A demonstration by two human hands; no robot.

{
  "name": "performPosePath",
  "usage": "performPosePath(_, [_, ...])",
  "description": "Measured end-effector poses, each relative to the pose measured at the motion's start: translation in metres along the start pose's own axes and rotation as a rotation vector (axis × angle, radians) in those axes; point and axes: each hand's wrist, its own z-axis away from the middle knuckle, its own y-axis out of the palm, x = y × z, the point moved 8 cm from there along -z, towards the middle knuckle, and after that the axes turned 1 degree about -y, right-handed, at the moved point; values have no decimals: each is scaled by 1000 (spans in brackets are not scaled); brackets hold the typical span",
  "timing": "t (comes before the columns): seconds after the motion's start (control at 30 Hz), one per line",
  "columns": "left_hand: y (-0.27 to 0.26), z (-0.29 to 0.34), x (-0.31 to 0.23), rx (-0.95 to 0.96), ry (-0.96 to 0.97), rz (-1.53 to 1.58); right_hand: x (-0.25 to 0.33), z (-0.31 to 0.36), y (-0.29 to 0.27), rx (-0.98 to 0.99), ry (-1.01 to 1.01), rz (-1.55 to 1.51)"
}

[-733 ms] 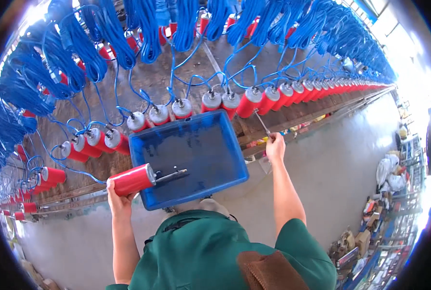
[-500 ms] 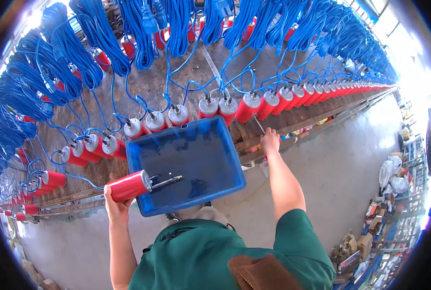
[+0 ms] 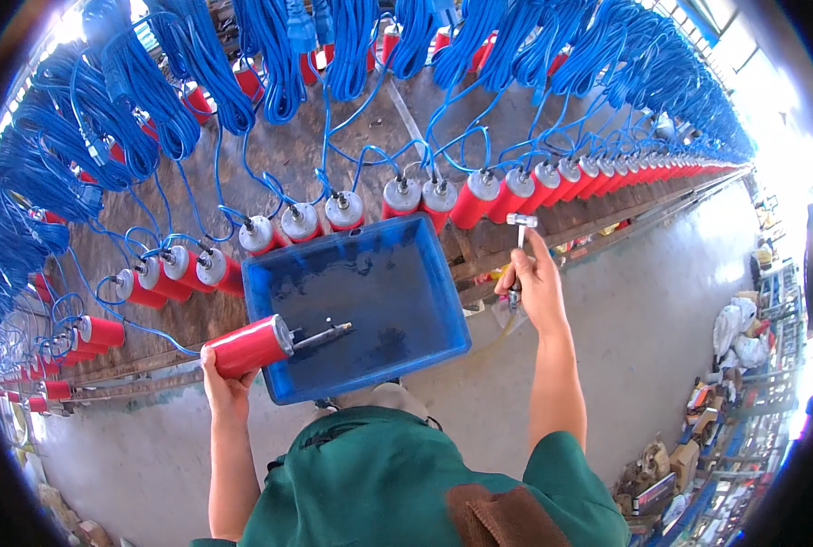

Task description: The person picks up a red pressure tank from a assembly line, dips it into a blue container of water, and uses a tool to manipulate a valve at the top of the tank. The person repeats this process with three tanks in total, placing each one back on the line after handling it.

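My left hand [image 3: 224,387] is closed around a red cylinder [image 3: 242,349] with a grey metal end cap, tilted over the near left corner of a blue plastic tray [image 3: 452,292]. A thin metal rod with a brass-coloured tip [image 3: 320,338] sticks out from its cap over the tray. A blue cable runs from its other end. To the right of the tray, my right hand [image 3: 541,287] grips a T-shaped silver tool [image 3: 521,221], its crosspiece above the fingers. The tool's lower end shows below the fingers, near a pale hose. Dark wet-looking patches mark the tray floor.
Red cylinders [image 3: 476,199] with grey caps and blue cables stand along the brown table's [image 3: 370,128] edge, several behind the tray. Coiled blue cables [image 3: 279,73] hang across the far side. Boxes and bags [image 3: 684,460] line the floor at right.
My right hand has drawn back from the table edge and turned upward, with the T-shaped tool now upright in it. My left hand still holds the red cylinder, shifted slightly right.
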Motion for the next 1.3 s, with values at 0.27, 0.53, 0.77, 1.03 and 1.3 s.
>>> performPosePath(0.27, [-8,-12,11,-5,-48,42,72,49,110,77,6,32])
performPosePath(0.53, [-4,-5,9,20,-87,74,-13,43,247,484,445,-200])
performPosePath(0.77, [-2,-5,8,42,-95,67,-45,52,258,393,600,-268])
performPosePath(1.03, [-2,-4,8,15,-110,80,-45,55,270,405,648,-327])
performPosePath(1.3, [5,-3,9,19,-108,64,-51,59,267,372,684,-365])
